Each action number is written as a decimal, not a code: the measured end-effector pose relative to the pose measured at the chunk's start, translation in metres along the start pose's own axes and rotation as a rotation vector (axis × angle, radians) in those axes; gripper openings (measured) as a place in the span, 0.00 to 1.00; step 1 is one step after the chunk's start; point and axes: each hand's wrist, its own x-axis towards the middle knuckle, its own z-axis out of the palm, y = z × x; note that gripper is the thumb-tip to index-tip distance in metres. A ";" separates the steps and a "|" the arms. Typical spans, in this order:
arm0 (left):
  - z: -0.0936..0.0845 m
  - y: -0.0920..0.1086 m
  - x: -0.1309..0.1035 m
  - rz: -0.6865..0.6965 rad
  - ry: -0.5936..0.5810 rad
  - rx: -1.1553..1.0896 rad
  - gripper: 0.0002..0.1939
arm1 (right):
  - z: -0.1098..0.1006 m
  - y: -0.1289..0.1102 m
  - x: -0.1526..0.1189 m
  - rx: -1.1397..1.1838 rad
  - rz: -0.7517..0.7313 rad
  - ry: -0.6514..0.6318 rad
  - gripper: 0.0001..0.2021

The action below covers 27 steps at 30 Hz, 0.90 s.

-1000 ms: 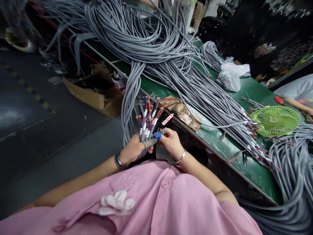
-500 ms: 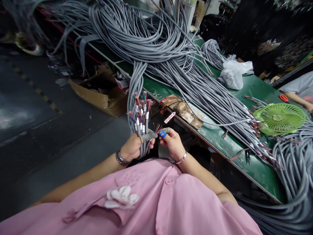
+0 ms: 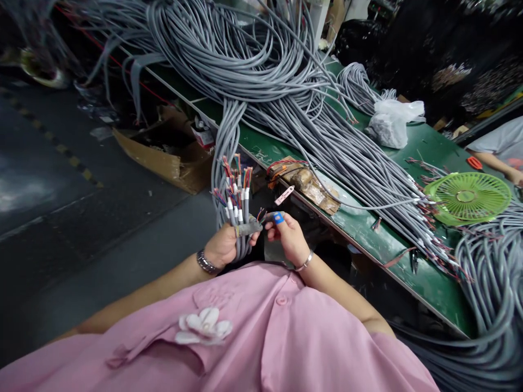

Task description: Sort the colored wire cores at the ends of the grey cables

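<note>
Left hand (image 3: 223, 246) clamped round the cable bundle (image 3: 236, 204) held upright before the desk (image 3: 368, 228); right hand (image 3: 288, 239) pinches one cable end (image 3: 265, 216); a slack grip could let stripped wires slip and tangle

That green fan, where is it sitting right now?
In the head view the green fan lies flat at the far right of the green table, among the grey cables.
</note>
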 end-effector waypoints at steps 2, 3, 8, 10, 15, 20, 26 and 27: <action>0.001 -0.002 0.000 0.034 0.038 0.014 0.11 | -0.002 0.000 -0.004 0.010 0.046 -0.063 0.19; 0.002 -0.004 0.000 0.042 0.052 0.041 0.11 | -0.002 0.000 -0.005 -0.009 0.042 -0.088 0.18; 0.003 -0.016 -0.002 0.081 0.124 0.141 0.11 | 0.002 0.000 -0.005 -0.142 -0.038 -0.023 0.17; 0.004 -0.018 -0.003 0.106 0.151 0.129 0.11 | 0.001 0.000 -0.004 -0.124 -0.010 -0.012 0.17; 0.011 -0.010 -0.002 0.133 0.223 0.061 0.11 | -0.003 0.000 -0.006 -0.090 0.021 -0.013 0.17; 0.019 -0.001 -0.001 0.137 0.268 0.058 0.10 | -0.007 -0.003 -0.008 -0.154 -0.012 -0.046 0.16; 0.023 -0.004 -0.004 0.127 0.211 0.180 0.09 | -0.005 -0.016 -0.004 -0.197 -0.050 -0.049 0.19; 0.023 -0.005 -0.003 0.128 0.212 0.205 0.09 | -0.004 -0.016 -0.003 -0.194 -0.055 -0.047 0.19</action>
